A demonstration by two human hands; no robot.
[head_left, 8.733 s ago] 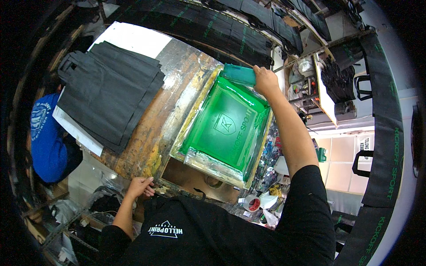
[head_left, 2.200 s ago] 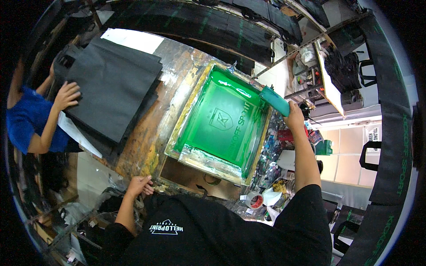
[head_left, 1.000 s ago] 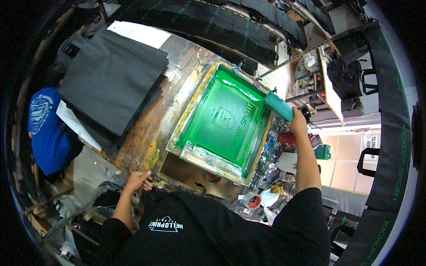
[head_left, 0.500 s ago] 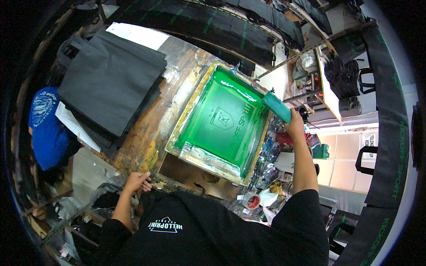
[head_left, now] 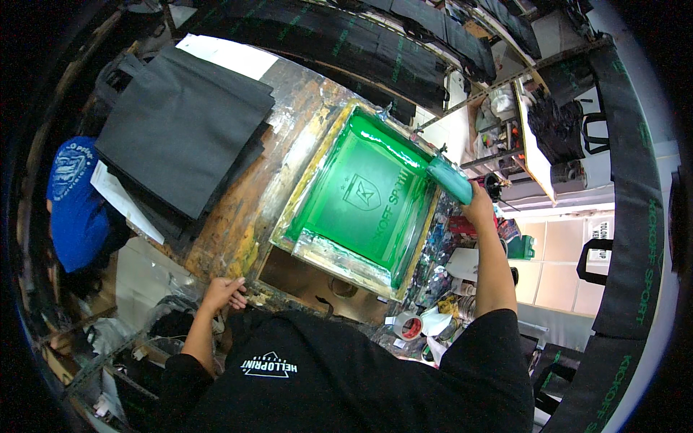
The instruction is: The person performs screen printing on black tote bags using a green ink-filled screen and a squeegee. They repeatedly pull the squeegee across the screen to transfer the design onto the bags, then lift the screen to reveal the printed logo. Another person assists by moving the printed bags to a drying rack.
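A screen-printing frame (head_left: 336,261) with pale wooden sides lies on the worktable, its mesh coated in green ink and showing a shield emblem and lettering. My right hand (head_left: 479,206) is closed round one end of a teal-green squeegee (head_left: 450,181), at the frame's far right corner. The squeegee's other end reaches over the rim by a pool of wet ink. My left hand (head_left: 226,294) rests at the table's near edge, left of the frame, its fingers loosely stretched and holding nothing. Below the frame, a brown board (head_left: 307,279) shows partly.
Black fabric bags (head_left: 184,130) lie stacked on the table's left over white sheets. A tape roll (head_left: 408,327) and ink-stained clutter sit near right. At far left is a person in a blue shirt (head_left: 76,209). Racks with black bags (head_left: 361,54) stand behind; more hang at right.
My right hand and the squeegee have shifted very slightly, with the squeegee tilting a little. The left hand and the frame stay nearly where they were.
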